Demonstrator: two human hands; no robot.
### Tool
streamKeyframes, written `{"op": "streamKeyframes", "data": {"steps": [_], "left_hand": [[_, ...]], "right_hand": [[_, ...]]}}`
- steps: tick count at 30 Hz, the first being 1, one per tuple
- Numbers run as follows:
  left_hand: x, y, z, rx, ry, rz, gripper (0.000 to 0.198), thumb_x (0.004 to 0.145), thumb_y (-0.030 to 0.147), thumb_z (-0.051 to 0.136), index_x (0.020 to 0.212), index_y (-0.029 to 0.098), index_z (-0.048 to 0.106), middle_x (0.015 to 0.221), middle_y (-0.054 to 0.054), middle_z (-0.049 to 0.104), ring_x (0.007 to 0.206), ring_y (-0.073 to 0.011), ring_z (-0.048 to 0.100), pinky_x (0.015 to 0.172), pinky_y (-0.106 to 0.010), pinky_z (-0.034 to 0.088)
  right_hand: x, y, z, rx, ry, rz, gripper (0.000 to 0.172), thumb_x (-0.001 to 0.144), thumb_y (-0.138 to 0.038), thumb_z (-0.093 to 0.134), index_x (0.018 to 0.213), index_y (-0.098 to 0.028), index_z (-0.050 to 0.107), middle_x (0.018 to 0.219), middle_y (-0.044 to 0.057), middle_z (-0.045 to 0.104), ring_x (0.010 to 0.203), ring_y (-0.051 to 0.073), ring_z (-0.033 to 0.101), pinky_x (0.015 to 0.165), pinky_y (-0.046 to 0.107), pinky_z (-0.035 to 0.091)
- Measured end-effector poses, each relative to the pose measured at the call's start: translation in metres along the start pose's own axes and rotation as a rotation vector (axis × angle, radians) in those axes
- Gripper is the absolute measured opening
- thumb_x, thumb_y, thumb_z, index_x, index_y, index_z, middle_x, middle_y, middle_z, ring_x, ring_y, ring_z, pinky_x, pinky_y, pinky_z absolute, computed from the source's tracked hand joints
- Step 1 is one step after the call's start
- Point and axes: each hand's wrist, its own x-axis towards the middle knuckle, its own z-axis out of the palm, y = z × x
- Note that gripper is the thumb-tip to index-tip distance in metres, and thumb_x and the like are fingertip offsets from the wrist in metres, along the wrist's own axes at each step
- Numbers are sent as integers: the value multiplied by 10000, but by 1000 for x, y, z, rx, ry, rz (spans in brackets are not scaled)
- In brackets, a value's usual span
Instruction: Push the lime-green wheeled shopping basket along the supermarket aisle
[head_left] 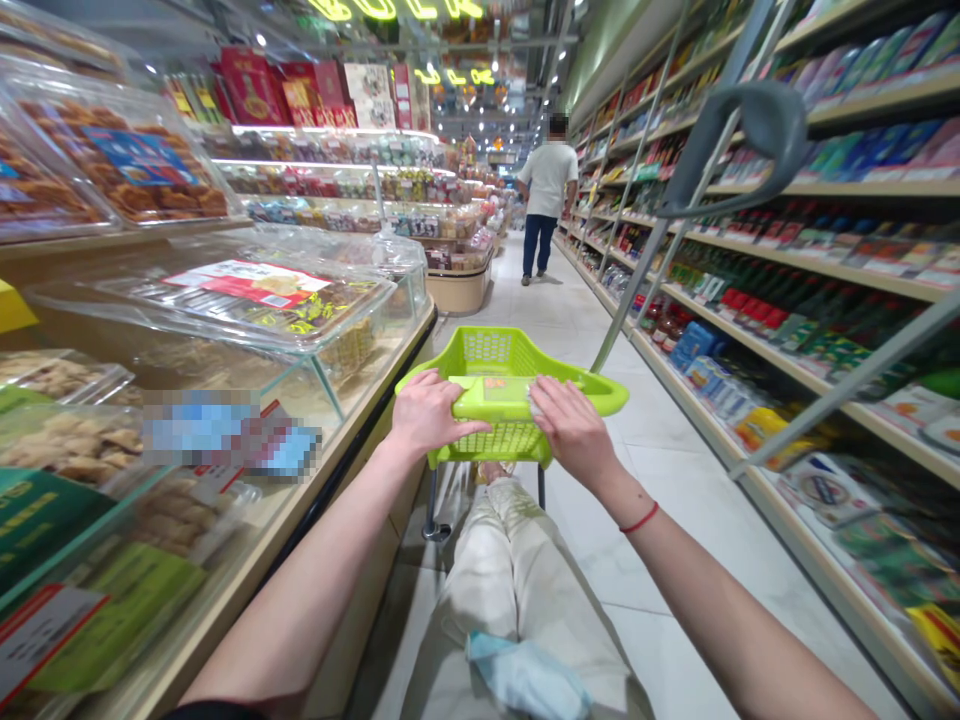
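Note:
A lime-green shopping cart (517,358) with a perforated plastic basket stands just ahead of my legs. My left hand (429,412) lies over the left part of its handle (491,408), the fingers curled on top and the thumb stretched along the near side. Farther right, my right hand (576,428) rests with bent fingers over the same bar. Something small and whitish shows at its fingertips, too little to name. What I can see of the basket's inside is bare green plastic. A light blue face mask (529,675) hangs in front of my trousers.
Along the left runs a counter (375,430) with clear bins of packaged snacks. Stocked shelves (817,270) with slanted metal bars line the right; a grey bracket (739,150) juts out there. A person (550,195) walks farther up the tiled aisle, beyond a rounded display (459,290).

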Motion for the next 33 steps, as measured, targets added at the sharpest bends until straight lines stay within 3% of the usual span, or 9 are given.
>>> {"op": "streamKeyframes", "data": {"steps": [3, 7, 9, 12, 17, 23, 28, 30, 33], "left_hand": [[0, 3, -3, 11, -23, 3, 494, 765, 710, 595, 771, 224, 681, 754, -69, 721, 800, -259, 656, 1005, -458, 461], [5, 23, -7, 50, -53, -26, 590, 806, 739, 524, 964, 195, 692, 869, -100, 731, 907, -298, 662, 1135, -558, 310], [10, 36, -6, 17, -48, -65, 726, 800, 751, 533, 1204, 155, 623, 1097, -136, 717, 1050, -311, 652, 1174, -536, 258], [19, 50, -2, -48, -81, -65, 909, 804, 753, 534, 1454, 131, 404, 1453, -175, 522, 1332, -307, 505, 1203, -480, 225], [28, 54, 2, -105, -181, -29, 823, 844, 719, 509, 1407, 120, 476, 1425, -159, 559, 1384, -291, 457, 1198, -459, 261], [26, 48, 0, -105, -181, -3, 766, 846, 698, 530, 1355, 126, 526, 1389, -159, 591, 1349, -287, 499, 1191, -456, 282], [25, 46, 3, -79, -170, 31, 684, 887, 611, 525, 1376, 133, 502, 1404, -146, 580, 1359, -277, 488, 1187, -442, 291], [25, 47, 4, -65, -158, 26, 654, 902, 579, 524, 1377, 130, 501, 1404, -148, 580, 1347, -275, 501, 1170, -424, 321], [25, 50, 5, -51, -148, 4, 629, 917, 544, 523, 1371, 109, 507, 1388, -162, 589, 1329, -278, 518, 1135, -408, 370]], "right_hand": [[-9, 16, -6, 1, 49, 79, 420, 1010, -238, 408, 1394, -136, 543, 1357, 141, 619, 1270, 230, 581, 1159, 459, 397], [-8, 18, -3, 11, 57, 135, 440, 1007, -235, 386, 1410, -134, 529, 1343, 147, 630, 1249, 243, 597, 1132, 461, 431], [-7, 16, -2, 9, 55, 136, 442, 1005, -232, 385, 1412, -135, 528, 1344, 149, 628, 1249, 248, 596, 1120, 460, 443], [-8, 14, -2, 20, 44, 112, 442, 1004, -228, 389, 1416, -138, 525, 1363, 152, 613, 1268, 247, 582, 1118, 457, 446], [5, 14, -1, 87, -48, 120, 423, 1007, -234, 380, 1364, -112, 572, 1381, 153, 596, 1308, 243, 548, 1147, 449, 415], [69, 15, 1, 136, -420, 280, 415, 1003, -234, 370, 1319, -101, 605, 1371, 157, 604, 1288, 242, 566, 1112, 377, 421], [109, 16, 1, 111, -642, 375, 388, 1006, -214, 353, 1190, -133, 685, 1265, 134, 681, 1200, 255, 630, 1035, 345, 454], [107, 13, 1, 103, -618, 388, 394, 1009, -223, 344, 1189, -138, 684, 1261, 135, 684, 1177, 258, 643, 1019, 355, 466], [83, 0, 5, 78, -433, 370, 409, 1012, -255, 355, 1289, -125, 627, 1339, 153, 632, 1224, 266, 613, 1039, 390, 470]]}}
